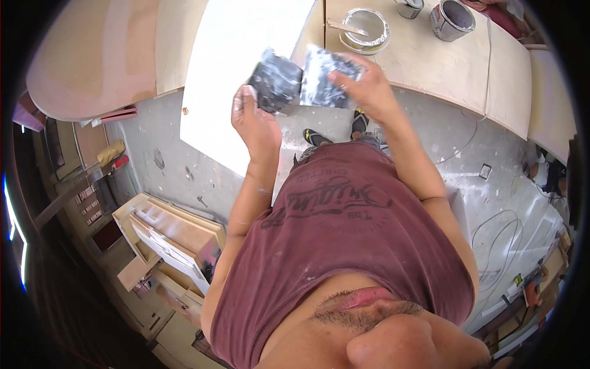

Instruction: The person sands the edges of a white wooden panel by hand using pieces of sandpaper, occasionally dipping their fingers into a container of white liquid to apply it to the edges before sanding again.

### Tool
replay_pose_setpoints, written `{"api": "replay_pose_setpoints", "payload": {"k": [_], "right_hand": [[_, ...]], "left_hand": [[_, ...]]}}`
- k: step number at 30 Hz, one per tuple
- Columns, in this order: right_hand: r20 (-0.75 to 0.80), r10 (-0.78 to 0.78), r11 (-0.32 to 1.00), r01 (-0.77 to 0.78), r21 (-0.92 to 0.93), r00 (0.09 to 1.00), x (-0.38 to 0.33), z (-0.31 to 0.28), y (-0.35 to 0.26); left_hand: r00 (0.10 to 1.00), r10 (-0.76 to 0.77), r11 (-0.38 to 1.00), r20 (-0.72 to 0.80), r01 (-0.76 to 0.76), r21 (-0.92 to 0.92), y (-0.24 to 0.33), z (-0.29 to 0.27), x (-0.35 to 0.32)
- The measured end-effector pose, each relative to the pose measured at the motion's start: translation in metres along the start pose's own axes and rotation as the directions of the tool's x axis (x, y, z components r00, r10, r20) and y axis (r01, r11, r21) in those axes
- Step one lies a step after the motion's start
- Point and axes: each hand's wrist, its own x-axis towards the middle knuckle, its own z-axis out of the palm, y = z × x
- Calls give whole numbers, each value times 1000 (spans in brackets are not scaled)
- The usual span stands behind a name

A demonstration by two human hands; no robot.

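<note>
My left hand point(255, 123) is closed on the lower left edge of a black, flat, squarish putty spreader point(276, 81), thumb on its face. A second putty spreader point(321, 77), dark and more heavily smeared with white paste, is pinched in my right hand point(372, 92). Both are held up in front of me, their edges meeting or nearly so; I cannot tell if they touch. Slight blur softens their faces. Beyond my right hand stands an open tub point(369, 27) of pale paste with a wooden stick point(347, 27) across it.
Under and left of my hands lies a large white panel point(224, 80). A pale wooden worktop point(424, 67) runs along the right, carrying a grey-filled can point(453, 19), a smaller tin point(409, 7) and a cord point(489, 67). Wooden drawer-like frames point(175, 237) stand at lower left.
</note>
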Motion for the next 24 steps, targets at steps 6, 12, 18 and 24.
{"api": "replay_pose_setpoints", "payload": {"k": [6,12,18,24], "right_hand": [[-45,30,999,-28,46,999,22,11,6],[-266,-433,873,327,-363,861,139,-39,29],[-275,-604,762,441,-474,748,151,-4,40],[-249,-521,741,287,-607,817,107,11,43]], "left_hand": [[993,-72,908,88,29,419,-25,-41,-33],[801,-597,802,48,598,-2,-21,-56,-40],[727,-543,523,421,685,-508,-33,-83,-38],[713,-530,460,459,696,-551,-40,-85,-37]]}}
